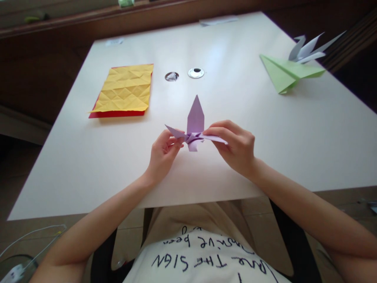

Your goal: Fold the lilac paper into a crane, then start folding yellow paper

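A partly folded purple paper figure (pixel 194 120) is held just above the white table (pixel 265 137), near its front edge. One pointed flap stands up away from me and two thin flaps stick out to the sides. My left hand (pixel 163 154) pinches the left flap at the figure's centre. My right hand (pixel 235 147) grips the right flap from above, fingers curled over it.
A creased yellow sheet (pixel 126 88) lies on a red sheet (pixel 118 114) at the left. A green folded paper figure (pixel 287 72) and a pale lavender one (pixel 308 49) sit at the far right. Two round grommets (pixel 196 72) are set in the table's middle. A white cable (pixel 32 236) runs on the floor.
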The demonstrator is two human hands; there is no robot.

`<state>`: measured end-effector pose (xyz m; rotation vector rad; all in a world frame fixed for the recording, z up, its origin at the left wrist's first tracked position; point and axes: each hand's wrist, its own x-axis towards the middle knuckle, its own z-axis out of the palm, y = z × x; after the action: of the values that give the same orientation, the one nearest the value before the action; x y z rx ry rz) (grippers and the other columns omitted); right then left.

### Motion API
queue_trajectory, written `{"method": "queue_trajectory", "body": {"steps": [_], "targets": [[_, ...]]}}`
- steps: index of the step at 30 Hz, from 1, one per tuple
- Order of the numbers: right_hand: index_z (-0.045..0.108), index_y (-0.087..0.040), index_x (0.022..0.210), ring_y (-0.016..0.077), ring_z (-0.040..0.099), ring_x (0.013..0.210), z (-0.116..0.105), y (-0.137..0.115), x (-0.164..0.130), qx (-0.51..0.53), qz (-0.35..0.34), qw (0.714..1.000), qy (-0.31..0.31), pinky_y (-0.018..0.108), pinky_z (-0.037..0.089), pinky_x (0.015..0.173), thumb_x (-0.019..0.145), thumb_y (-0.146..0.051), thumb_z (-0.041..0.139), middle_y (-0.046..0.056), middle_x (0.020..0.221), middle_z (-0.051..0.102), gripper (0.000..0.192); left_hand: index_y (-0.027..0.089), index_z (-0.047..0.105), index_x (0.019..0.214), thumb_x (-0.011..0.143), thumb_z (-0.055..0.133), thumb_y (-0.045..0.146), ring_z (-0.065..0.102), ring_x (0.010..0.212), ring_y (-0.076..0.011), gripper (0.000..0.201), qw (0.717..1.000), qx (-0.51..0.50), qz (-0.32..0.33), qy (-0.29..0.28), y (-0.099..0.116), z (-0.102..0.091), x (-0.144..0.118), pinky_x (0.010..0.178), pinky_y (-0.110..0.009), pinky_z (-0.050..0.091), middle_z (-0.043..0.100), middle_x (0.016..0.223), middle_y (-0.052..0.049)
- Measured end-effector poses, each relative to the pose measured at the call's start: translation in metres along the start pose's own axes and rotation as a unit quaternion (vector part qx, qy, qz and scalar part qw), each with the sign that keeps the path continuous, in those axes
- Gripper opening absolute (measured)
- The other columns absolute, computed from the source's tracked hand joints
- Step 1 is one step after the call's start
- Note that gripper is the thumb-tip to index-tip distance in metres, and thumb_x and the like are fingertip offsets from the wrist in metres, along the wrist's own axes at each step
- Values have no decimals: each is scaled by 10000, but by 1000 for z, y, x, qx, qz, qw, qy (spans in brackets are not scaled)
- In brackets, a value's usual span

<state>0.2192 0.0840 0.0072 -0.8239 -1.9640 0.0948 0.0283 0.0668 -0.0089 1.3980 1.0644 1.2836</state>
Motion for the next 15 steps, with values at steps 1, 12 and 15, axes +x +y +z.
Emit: {"method": "queue_trajectory", "body": {"steps": [1, 12, 15], "targets": [[625, -225, 892, 118, 612, 720, -1, -2, 0, -8, -20, 1000, 4, 230, 482, 604, 830, -94, 548, 37, 834, 645, 164, 214, 597, 937, 834, 595, 280, 628, 834, -117, 122, 1000, -13, 5, -12, 1, 1, -1, 731, -242, 535, 605, 982, -8], [571, -225, 945, 164, 600, 768, -5, -11, -3, -46, -146, 988, 34, 293, 543, 657, 779, -116, 608, 55, 822, 608, 202, 195, 572, 862, 846, 568, 159, 614, 1005, -183, 40, 993, -42, 93, -63, 13, 1, -9, 798, -316, 554, 527, 1222, -63], [557, -217, 936, 192, 598, 815, -5, -15, -3, -49, -143, 988, 40, 332, 545, 686, 776, -135, 605, 73, 852, 616, 186, 206, 578, 884, 822, 587, 110, 511, 1180, -229, 115, 985, -20, 170, -30, 14, 3, -14, 902, -382, 523, 515, 1213, -54]]}}
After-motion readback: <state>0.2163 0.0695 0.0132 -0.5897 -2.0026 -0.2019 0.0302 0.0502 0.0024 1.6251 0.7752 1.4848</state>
